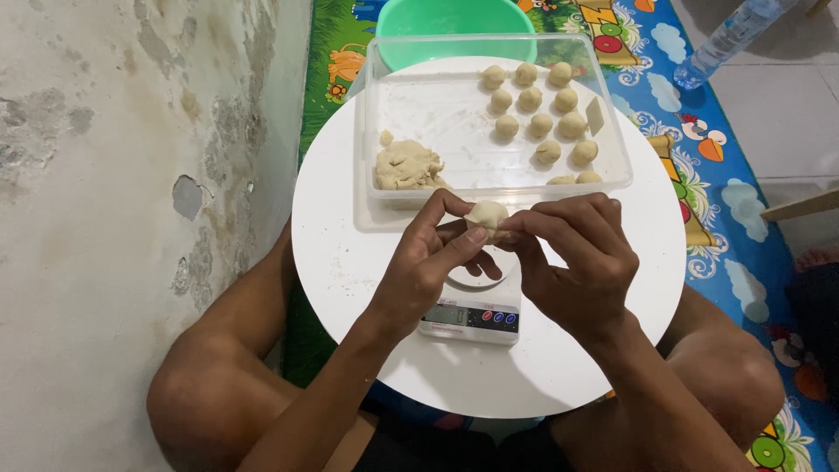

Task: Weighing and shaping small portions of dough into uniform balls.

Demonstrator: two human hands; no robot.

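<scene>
Hands: left hand (428,262) and right hand (577,258) pinch one dough piece (486,216) together.
Below: scale (472,316), near table (350,262) front edge.
Behind: tub (612,166) with dough balls (542,122), dough lump (407,165).

View: head-worn, single | Facing: steeply down, from above | Range: close over round white table (367,262) | Overlap: none, sole view

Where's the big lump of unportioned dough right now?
In the head view, the dough lump lies in the clear tray's near-left corner, left of the dough balls, just beyond the left hand.
</scene>
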